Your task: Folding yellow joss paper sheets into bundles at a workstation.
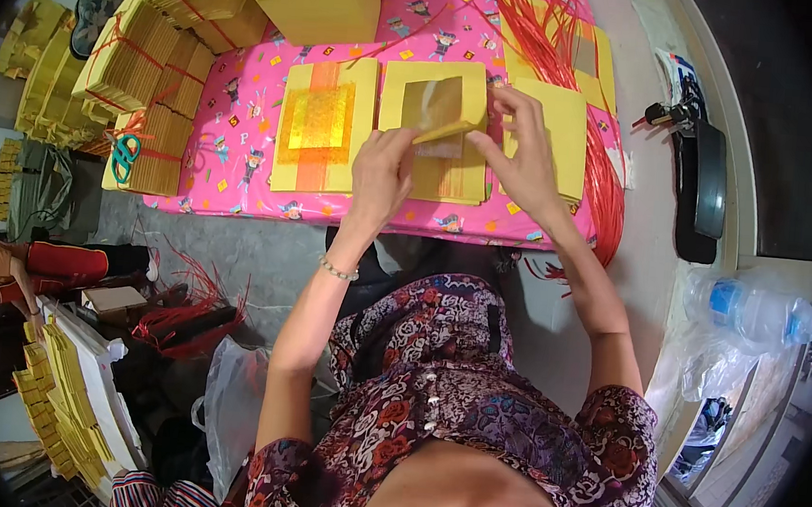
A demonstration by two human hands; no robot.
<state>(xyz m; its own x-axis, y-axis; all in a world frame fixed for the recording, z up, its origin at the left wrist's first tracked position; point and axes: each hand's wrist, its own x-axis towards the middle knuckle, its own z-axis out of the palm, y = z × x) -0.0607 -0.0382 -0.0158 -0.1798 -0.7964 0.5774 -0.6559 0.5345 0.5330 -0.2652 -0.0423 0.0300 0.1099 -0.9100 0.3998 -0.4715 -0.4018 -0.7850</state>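
Three piles of yellow paper sheets lie side by side near the front edge of a pink patterned table cover (pixel 255 108). On the middle pile (pixel 454 186), the near edge of the top yellow paper sheet (pixel 449 130) is lifted and curled back. My left hand (pixel 384 171) pinches that sheet at its left end. My right hand (pixel 525 153) hovers at its right edge, thumb and fingers spread apart. To the left, another pile (pixel 288 173) shows a gold square over an orange-red band. The right pile (pixel 564 147) is plain yellow, partly behind my right hand.
Tied yellow bundles (pixel 159 53) stack at the table's left, with teal-handled scissors (pixel 125 157) against them. Red plastic strips (pixel 605 202) hang over the right end. Another person (pixel 14 270) handles yellow paper at far left. A clear plastic bag (pixel 232 402) stands beside me.
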